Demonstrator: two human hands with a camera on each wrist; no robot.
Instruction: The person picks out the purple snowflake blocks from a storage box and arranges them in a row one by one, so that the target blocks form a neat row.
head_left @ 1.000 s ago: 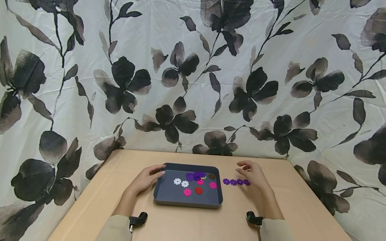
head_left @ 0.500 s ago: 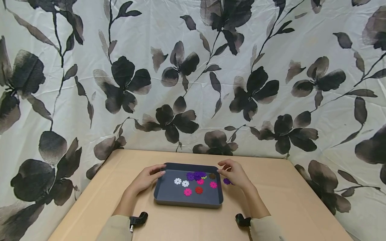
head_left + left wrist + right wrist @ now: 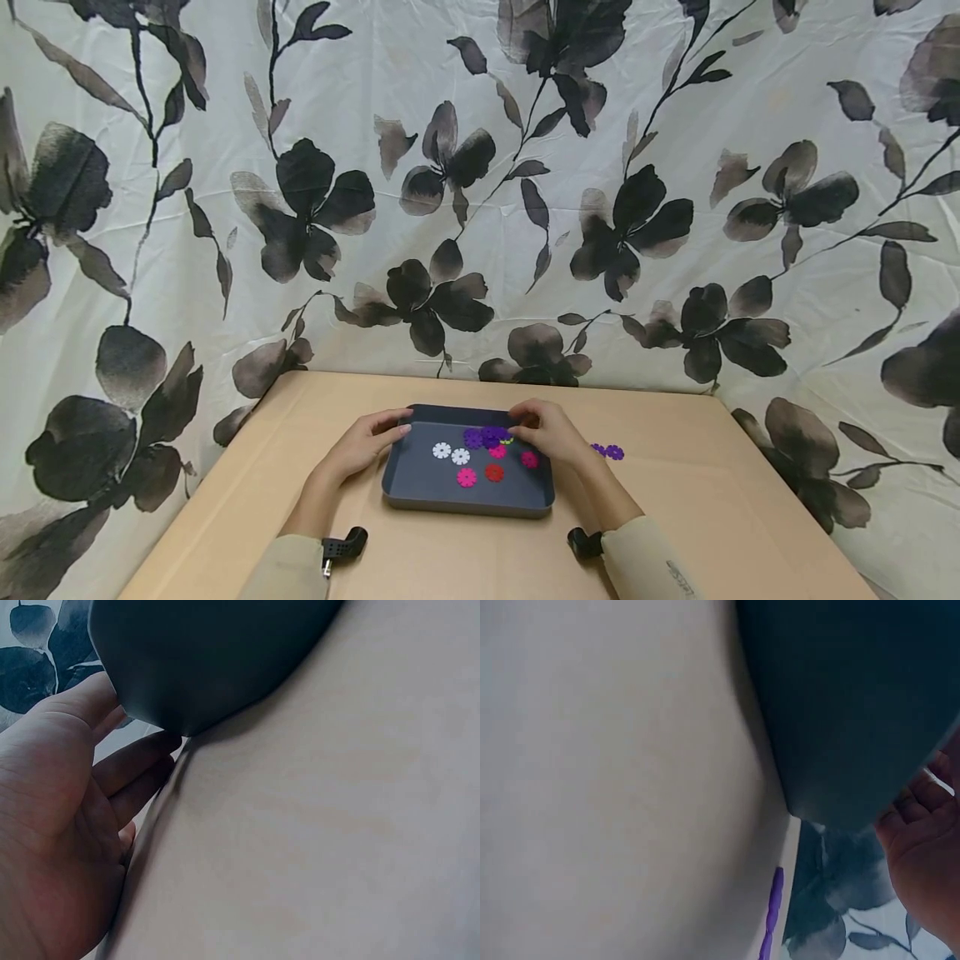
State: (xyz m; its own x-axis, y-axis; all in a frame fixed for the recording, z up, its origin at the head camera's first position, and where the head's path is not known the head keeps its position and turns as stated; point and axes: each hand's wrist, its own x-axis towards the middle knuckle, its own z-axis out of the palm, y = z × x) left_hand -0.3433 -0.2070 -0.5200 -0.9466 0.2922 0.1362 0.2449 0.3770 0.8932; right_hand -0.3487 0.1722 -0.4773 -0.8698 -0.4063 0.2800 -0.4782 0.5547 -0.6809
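My left hand (image 3: 365, 443) holds the left rim of a dark grey tray (image 3: 420, 492), thumb over the edge and fingers outside it; the left wrist view shows this grip. Reaching over the tray's back right part, my right hand (image 3: 550, 433) has thumb and forefinger apart beside the purple notched plastic discs (image 3: 489, 437). Nothing shows between those fingertips. White discs (image 3: 460, 456), pink discs (image 3: 467, 477) and a red disc (image 3: 493, 472) also lie in the tray. In the right wrist view, the tray wall hides the right fingertips.
Right of the tray, a row of purple discs (image 3: 615, 452) lies on the wooden table (image 3: 465, 558), partly behind my right wrist. A floral cloth (image 3: 450, 250) hangs behind the table. Each wrist wears a black camera (image 3: 345, 546).
My right hand has moved left, from above the purple row to over the tray's right part, and now covers the brown disc. My left hand and the tray have stayed put.
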